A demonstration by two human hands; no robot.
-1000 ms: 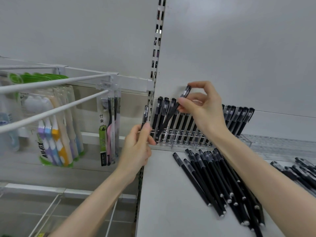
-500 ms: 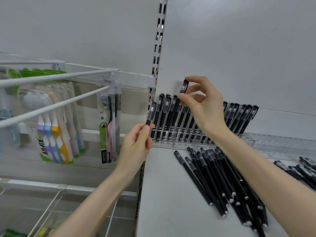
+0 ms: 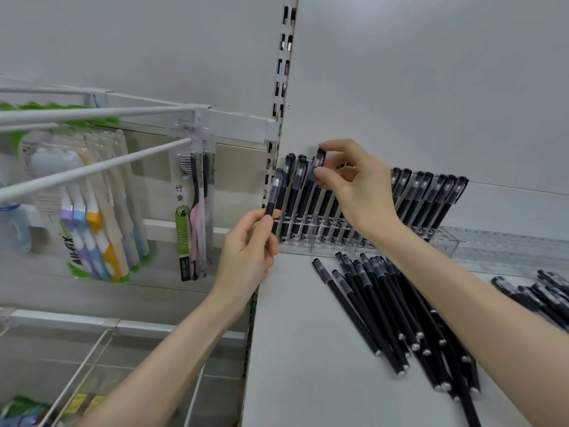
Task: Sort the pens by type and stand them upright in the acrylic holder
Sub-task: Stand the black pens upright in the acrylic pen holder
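- The acrylic holder [image 3: 450, 240] stands at the back of the white shelf [image 3: 292, 349], against the wall panel. Black capped pens [image 3: 431, 195] stand in its slots, leaning slightly.
- Right hand [image 3: 354, 186]: thumb and forefinger pinch the cap end of one black pen [image 3: 319, 160] in the row near the holder's left end. Whether it is seated in a slot cannot be told.
- Left hand [image 3: 246, 251]: fingers curled round the lower barrel of a second pen [image 3: 276, 192], held upright, cap up, just beside the holder's left edge.
- Loose pens [image 3: 385, 303] lie heaped on the shelf in front of the holder, with a further pile [image 3: 542, 291] at the right.
- Toothbrush packs [image 3: 101, 229] hang to the left.
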